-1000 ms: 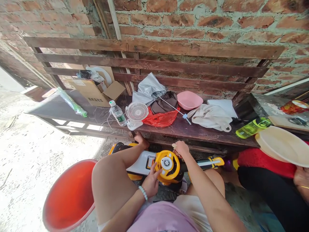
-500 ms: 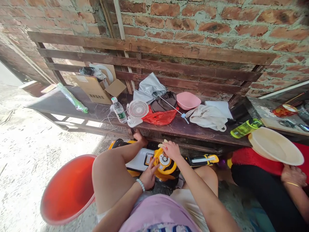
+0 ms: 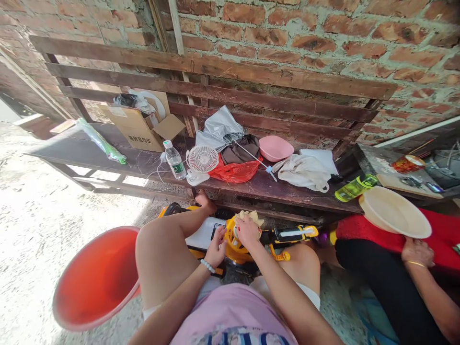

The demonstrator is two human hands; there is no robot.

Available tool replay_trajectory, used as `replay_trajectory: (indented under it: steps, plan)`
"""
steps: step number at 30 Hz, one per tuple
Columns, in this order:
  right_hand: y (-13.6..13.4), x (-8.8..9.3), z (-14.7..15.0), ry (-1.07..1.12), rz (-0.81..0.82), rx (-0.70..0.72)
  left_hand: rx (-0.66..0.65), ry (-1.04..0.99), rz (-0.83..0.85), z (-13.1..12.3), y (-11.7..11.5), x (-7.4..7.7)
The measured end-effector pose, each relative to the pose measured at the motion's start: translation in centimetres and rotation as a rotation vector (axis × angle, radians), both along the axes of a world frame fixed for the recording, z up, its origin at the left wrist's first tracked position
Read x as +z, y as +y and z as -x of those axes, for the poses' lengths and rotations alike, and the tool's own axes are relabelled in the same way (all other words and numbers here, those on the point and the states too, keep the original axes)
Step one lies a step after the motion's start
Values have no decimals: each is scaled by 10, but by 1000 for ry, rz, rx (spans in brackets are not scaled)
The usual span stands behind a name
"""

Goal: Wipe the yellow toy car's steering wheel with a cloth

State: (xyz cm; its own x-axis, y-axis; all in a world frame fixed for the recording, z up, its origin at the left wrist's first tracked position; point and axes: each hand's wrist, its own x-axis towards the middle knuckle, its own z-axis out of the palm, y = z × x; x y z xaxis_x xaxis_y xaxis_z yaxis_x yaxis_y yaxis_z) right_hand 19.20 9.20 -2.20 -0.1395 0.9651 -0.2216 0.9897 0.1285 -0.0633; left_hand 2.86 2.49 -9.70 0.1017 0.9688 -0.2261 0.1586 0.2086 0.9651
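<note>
Pale piece point(image 3: 255, 217) — tips forward, long axis unclear, right fingers point(image 3: 243, 224) gripping, left fingers point(image 3: 219, 234) apart

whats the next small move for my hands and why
Perhaps bring the left hand over to steady the pale thing: the right hand seems to hold it alone above the yellow wheel, while the left is close by, fingers loosely open, with nothing visible in it.
</note>
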Motion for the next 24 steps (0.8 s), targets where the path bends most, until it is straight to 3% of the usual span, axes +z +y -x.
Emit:
replay_trajectory:
  steps: [5, 10, 15, 18, 24]
  plan:
    - [-26, 8, 19, 28, 41, 219, 196, -313, 365, 8, 7, 5]
    - [-62, 1, -7, 52, 61, 371, 244, -657, 620, 9, 6, 18]
    - [-51, -3, -15, 115, 40, 479, 287, -759, 696, 4, 8, 25]
    - [-23, -1, -1, 118, 1, 398, 290, -750, 719, 2, 10, 25]
    - [33, 10, 6, 68, -52, 32, 269, -767, 743, 6, 11, 20]
